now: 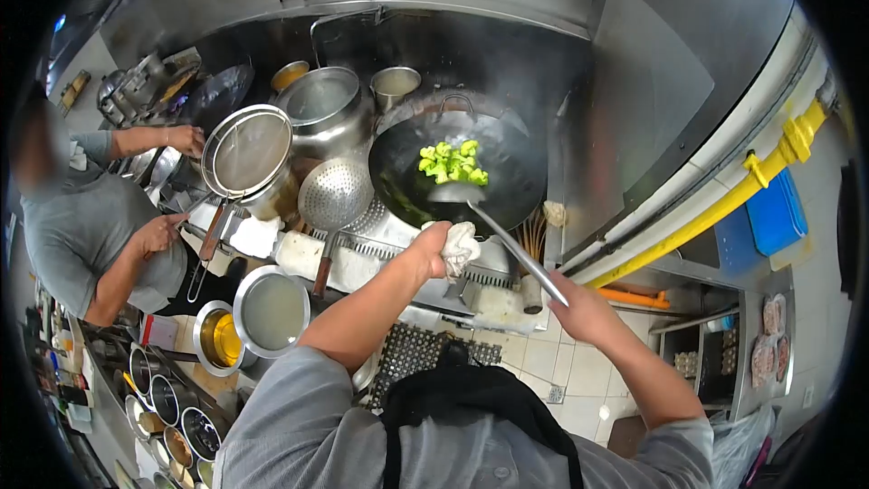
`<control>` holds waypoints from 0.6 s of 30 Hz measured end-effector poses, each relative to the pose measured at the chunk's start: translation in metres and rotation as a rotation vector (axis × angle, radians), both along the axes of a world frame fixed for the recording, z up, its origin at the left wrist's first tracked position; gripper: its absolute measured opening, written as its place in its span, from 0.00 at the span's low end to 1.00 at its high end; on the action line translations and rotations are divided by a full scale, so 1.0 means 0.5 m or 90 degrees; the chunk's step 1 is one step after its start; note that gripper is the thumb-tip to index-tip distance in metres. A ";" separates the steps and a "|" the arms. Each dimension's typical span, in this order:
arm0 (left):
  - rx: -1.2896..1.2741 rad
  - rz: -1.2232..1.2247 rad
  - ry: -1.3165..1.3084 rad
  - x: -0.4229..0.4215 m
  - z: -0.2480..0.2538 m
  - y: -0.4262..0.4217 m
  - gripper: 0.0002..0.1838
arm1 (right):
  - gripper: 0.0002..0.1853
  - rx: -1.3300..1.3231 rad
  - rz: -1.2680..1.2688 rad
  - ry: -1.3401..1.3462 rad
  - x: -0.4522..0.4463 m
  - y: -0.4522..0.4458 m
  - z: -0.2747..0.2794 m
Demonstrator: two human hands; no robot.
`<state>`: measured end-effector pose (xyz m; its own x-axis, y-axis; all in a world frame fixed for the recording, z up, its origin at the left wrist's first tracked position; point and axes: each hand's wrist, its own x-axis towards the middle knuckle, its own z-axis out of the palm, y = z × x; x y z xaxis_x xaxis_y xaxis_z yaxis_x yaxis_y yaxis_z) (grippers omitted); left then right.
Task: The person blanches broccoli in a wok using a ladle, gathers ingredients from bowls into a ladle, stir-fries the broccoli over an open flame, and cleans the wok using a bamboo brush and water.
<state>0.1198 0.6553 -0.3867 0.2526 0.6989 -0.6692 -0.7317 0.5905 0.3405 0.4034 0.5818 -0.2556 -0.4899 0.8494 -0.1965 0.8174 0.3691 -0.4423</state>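
In wok (510, 149), green vegetable pieces (453, 163) are seen just beyond ladle (457, 193), gripped near-right by right hand (584, 310); cloth (460, 251) is clenched by left hand (432, 252).

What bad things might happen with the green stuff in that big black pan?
The left hand has only a folded white cloth at the near rim of the wok; if it slips, fingers might touch hot metal. The ladle is right by the greens, so a hard push could flick some out. Haze hangs over the wok, so leaning close might sting.
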 end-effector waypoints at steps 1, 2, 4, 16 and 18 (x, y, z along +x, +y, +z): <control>0.024 0.005 0.000 -0.001 -0.017 0.013 0.20 | 0.27 -0.003 -0.006 -0.025 -0.025 0.044 -0.009; 0.048 0.010 0.000 -0.009 -0.050 0.029 0.19 | 0.27 -0.004 -0.014 -0.049 -0.054 0.090 -0.019; 0.082 0.018 0.002 -0.012 -0.148 0.006 0.19 | 0.27 0.014 -0.049 -0.029 -0.092 0.149 -0.076; 0.032 0.044 0.045 -0.003 0.040 -0.004 0.16 | 0.27 -0.006 0.023 -0.041 0.031 0.087 0.070; 0.045 -0.012 0.036 -0.007 0.043 -0.012 0.15 | 0.25 -0.055 0.036 -0.090 0.001 0.082 0.092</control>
